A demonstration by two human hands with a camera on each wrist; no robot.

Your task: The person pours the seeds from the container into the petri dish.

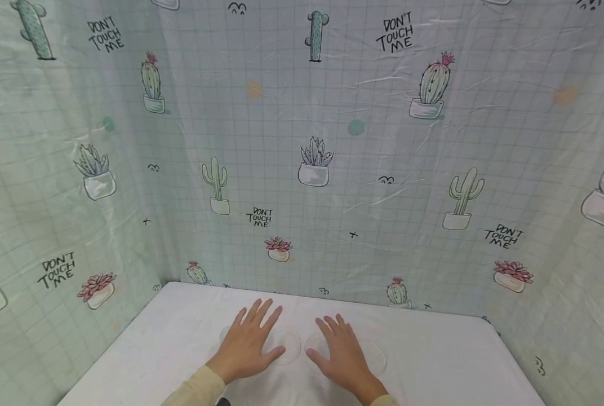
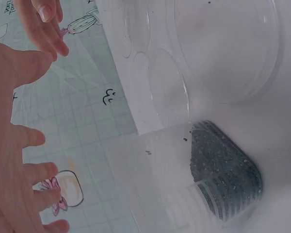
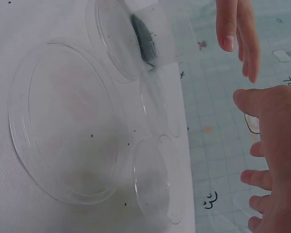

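Note:
Both hands are held palm down over the white table with fingers spread, nothing in their grip. In the head view my left hand [image 1: 246, 347] overlaps clear round dishes, one dish [image 1: 288, 345] showing beside its thumb. To its right, my right hand [image 1: 343, 358] covers part of another pair, with one dish [image 1: 376, 356] visible past its outer edge. The left wrist view shows a clear plastic container [image 2: 150, 170] with black granules [image 2: 223, 170] gathered in its bottom. A large clear dish [image 3: 70, 121] lies below the right hand, smaller dishes [image 3: 153, 179] beyond it.
The white tabletop [image 1: 434, 361] stretches out around the dishes. A few tiny dark specks [image 3: 92, 136] show among the dishes. A cactus-print curtain [image 1: 281, 169] rises behind the table and along both sides.

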